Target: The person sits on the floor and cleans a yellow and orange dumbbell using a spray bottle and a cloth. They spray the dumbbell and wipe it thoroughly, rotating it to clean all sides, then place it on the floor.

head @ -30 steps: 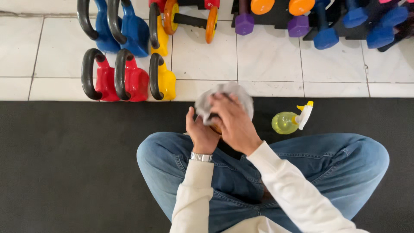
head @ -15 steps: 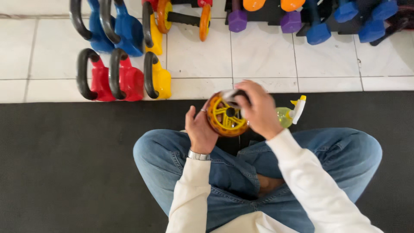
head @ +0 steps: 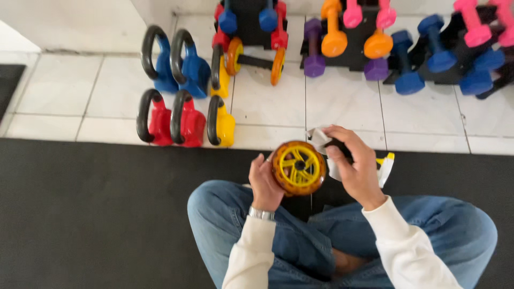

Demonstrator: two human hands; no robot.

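Gripping yellow ab wheel (head: 297, 167): left hand (head: 265, 184) cups rim, right hand (head: 356, 166) clasps handle through white cloth (head: 321, 140). Rigid, likely light; rim rolls, so handle safest.

A wheel (head: 297, 167) sat between the left hand (head: 266, 184) and right hand (head: 356, 166); kettlebells (head: 184, 119) stood beyond the left hand, dumbbells (head: 375, 37) beyond the right.

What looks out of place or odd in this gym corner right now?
Nothing looks spilled or broken. The kettlebells stand in tidy rows on the tiles, and the dumbbells sit on their racks. The left hand holds a yellow wheel; the right hand presses a white cloth against its far side.
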